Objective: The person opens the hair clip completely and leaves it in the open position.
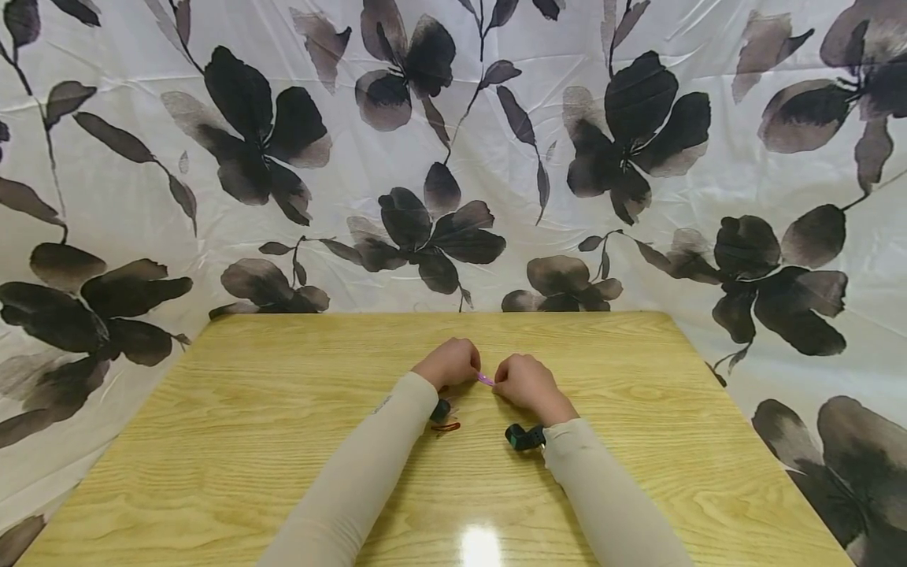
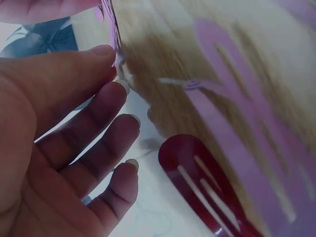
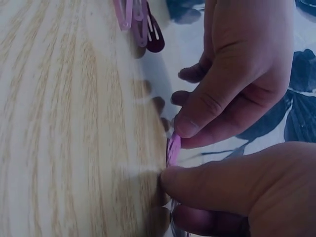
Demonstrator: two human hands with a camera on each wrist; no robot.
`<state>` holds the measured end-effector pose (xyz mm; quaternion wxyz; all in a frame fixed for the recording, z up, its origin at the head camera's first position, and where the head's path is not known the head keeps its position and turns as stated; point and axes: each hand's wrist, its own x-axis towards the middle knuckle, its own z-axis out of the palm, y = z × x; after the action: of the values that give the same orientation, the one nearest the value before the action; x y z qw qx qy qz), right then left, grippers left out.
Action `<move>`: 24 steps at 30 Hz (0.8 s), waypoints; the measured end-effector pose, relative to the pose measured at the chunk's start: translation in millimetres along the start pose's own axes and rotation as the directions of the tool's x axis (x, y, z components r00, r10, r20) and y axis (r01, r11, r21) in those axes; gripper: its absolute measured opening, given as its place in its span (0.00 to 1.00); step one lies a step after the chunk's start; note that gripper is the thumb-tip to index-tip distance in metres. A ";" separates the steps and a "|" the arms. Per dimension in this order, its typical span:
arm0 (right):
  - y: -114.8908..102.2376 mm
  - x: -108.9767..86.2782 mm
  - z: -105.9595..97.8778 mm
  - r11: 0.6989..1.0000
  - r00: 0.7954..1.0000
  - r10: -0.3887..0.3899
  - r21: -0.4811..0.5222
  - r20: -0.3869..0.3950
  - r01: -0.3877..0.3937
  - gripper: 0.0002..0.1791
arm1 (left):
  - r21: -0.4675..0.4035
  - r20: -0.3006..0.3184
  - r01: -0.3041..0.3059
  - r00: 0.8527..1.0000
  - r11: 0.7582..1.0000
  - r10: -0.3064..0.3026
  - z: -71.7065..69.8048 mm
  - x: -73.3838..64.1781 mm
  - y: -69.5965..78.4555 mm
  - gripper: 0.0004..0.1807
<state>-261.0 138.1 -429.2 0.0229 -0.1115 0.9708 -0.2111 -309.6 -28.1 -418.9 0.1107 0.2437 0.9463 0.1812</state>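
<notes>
A pink snap hair clip (image 1: 485,379) spans the gap between the two hands over the table. My left hand (image 1: 452,362) pinches one end between thumb and index finger; in the left wrist view its other fingers (image 2: 127,126) are loosely bent. My right hand (image 1: 527,382) pinches the other end with thumb and finger. The right wrist view shows the clip's pink middle (image 3: 173,148) between both thumbs, its ends covered by fingertips. Near the left wrist lie a dark red snap clip (image 2: 190,170) and pink snap clips (image 2: 237,148).
A wood-grain table (image 1: 283,441) lies under both arms. Behind it hangs a white cloth (image 1: 517,189) with dark flower prints. Dark wrist cameras (image 1: 524,437) sit at both wrists, the left one partly hidden by the sleeve.
</notes>
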 end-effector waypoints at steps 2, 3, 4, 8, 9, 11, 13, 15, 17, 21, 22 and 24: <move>0.0 0.4 0.6 1.000 1.000 0.001 -0.002 -0.003 -0.001 0.03 | -0.001 -0.005 0.004 1.000 1.000 -0.004 1.0 0.2 -0.1 0.06; 0.1 0.7 0.9 1.000 1.000 0.004 -0.001 -0.003 -0.004 0.04 | -0.004 -0.007 0.007 1.000 1.000 -0.008 1.4 0.3 -0.4 0.06; 0.1 1.0 1.1 1.000 1.000 0.004 0.001 -0.004 -0.004 0.04 | -0.011 -0.008 0.012 1.000 1.000 -0.012 1.8 0.3 -0.7 0.06; 1.6 1.7 2.9 0.999 1.000 0.006 0.032 -0.006 -0.006 0.04 | -0.031 -0.012 0.022 1.000 0.999 -0.023 3.2 0.4 -1.9 0.08; 2.3 1.9 3.5 0.999 1.000 0.005 0.044 -0.008 -0.004 0.04 | -0.036 -0.012 0.025 1.000 0.999 -0.025 3.6 0.5 -2.5 0.08; 3.6 2.1 4.5 0.998 1.000 0.007 0.069 -0.008 -0.006 0.04 | -0.044 -0.011 0.028 1.000 0.999 -0.028 4.3 0.4 -3.4 0.09; 4.8 2.2 5.1 0.996 1.000 0.009 0.086 -0.006 -0.009 0.05 | -0.053 -0.013 0.027 1.000 0.998 -0.028 5.3 0.1 -4.3 0.09; 5.2 1.7 5.2 0.995 1.000 0.010 0.096 0.001 -0.010 0.06 | -0.058 -0.014 0.023 1.000 0.998 -0.024 5.7 -0.9 -4.2 0.10; 5.4 1.2 4.4 0.995 1.000 0.011 0.094 0.011 -0.012 0.07 | -0.061 -0.013 0.020 1.000 0.998 -0.021 5.4 -2.9 -3.5 0.10; 6.0 0.7 4.1 0.996 1.000 -0.001 0.091 0.020 -0.001 0.08 | -0.051 -0.001 0.016 1.000 0.999 -0.016 4.0 -6.8 -2.4 0.10; 6.3 0.6 4.3 0.996 1.000 -0.004 0.091 0.021 0.002 0.09 | -0.051 0.003 0.014 1.000 0.999 -0.014 3.8 -7.7 -2.5 0.10; 6.6 0.4 5.2 0.995 1.000 -0.014 0.096 0.021 0.011 0.09 | -0.050 0.005 0.007 1.000 0.999 -0.006 3.8 -9.0 -2.8 0.09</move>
<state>-262.3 141.8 -436.7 0.0373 -0.1186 0.9586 -0.2563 -302.0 -33.8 -422.4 0.1197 0.2382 0.9420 0.2039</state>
